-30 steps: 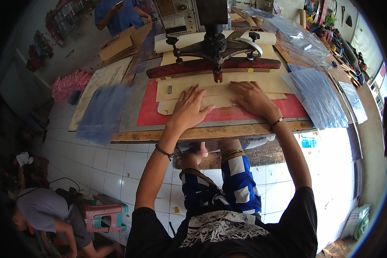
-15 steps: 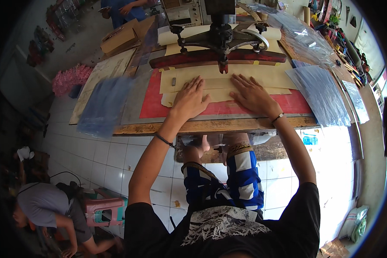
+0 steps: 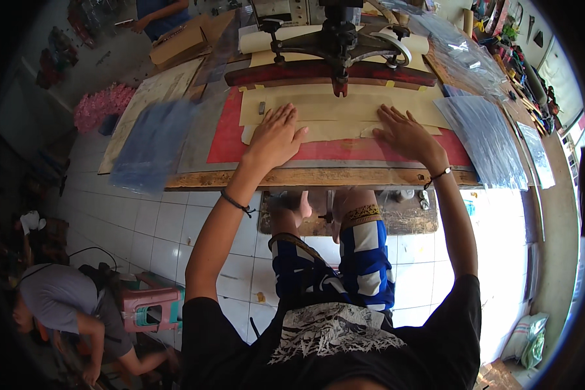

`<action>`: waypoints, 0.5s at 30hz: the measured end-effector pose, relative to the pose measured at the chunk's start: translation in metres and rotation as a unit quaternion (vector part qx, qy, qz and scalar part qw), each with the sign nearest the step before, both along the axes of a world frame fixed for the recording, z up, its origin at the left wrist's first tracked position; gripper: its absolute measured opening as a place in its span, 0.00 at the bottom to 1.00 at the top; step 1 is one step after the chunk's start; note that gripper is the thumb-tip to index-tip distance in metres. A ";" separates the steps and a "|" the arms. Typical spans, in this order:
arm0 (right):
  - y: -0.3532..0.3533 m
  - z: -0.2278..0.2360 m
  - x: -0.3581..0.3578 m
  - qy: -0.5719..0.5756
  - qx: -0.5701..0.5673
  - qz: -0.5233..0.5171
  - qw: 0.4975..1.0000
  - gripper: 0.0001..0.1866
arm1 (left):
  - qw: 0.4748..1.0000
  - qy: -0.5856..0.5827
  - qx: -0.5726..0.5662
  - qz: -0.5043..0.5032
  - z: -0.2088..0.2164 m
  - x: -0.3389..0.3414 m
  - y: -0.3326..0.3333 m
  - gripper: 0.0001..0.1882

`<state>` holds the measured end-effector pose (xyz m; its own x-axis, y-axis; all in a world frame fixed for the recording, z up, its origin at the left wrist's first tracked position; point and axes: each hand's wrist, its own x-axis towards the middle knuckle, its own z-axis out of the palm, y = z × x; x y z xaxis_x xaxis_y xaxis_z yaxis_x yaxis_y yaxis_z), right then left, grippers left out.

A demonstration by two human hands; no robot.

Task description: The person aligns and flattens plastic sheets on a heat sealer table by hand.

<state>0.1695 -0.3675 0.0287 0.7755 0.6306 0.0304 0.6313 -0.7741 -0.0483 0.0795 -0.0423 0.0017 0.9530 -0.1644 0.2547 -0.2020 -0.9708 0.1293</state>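
My left hand [image 3: 275, 138] lies flat with fingers stretched out on the left part of a tan sheet [image 3: 335, 104], on the table of a press. My right hand [image 3: 411, 136] rests palm down on the sheet's right part, its fingers spread. Under the tan sheet is a red sheet [image 3: 325, 151], which shows along the near side. A small grey metal piece [image 3: 262, 108] sits on the tan sheet beyond my left fingers. Just past both hands, the press's long dark red bar [image 3: 273, 75] hangs from a black metal bracket [image 3: 338, 47].
Clear plastic sheets lie left [image 3: 151, 148] and right [image 3: 486, 138] of the press. A cardboard box [image 3: 179, 45] stands at the far left, near a person [image 3: 166, 18]. Another person [image 3: 62, 299] bends beside a pink stool [image 3: 151, 309]. The table's wooden edge [image 3: 325, 177] runs before me.
My hands have moved apart across the tan sheet: the right one slid to the right, the left one a little to the left. The whole view has shifted slightly.
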 end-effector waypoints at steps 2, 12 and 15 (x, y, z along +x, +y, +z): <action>0.011 -0.003 0.011 -0.004 0.014 -0.002 1.000 0.37 | 1.000 0.006 0.016 0.018 -0.002 0.014 0.003 0.35; 0.014 -0.033 0.053 -0.035 0.162 0.074 0.983 0.32 | 0.998 0.007 0.014 0.069 -0.008 0.033 0.018 0.36; 0.015 -0.033 0.056 -0.036 0.162 0.073 0.984 0.32 | 0.998 0.004 -0.002 0.069 -0.010 0.039 0.022 0.35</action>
<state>0.2260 -0.3530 -0.0044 0.6663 0.6829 0.2994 0.7450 -0.6270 -0.2278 0.1181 -0.0203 -0.0083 0.9684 -0.0299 0.2477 -0.0649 -0.9888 0.1344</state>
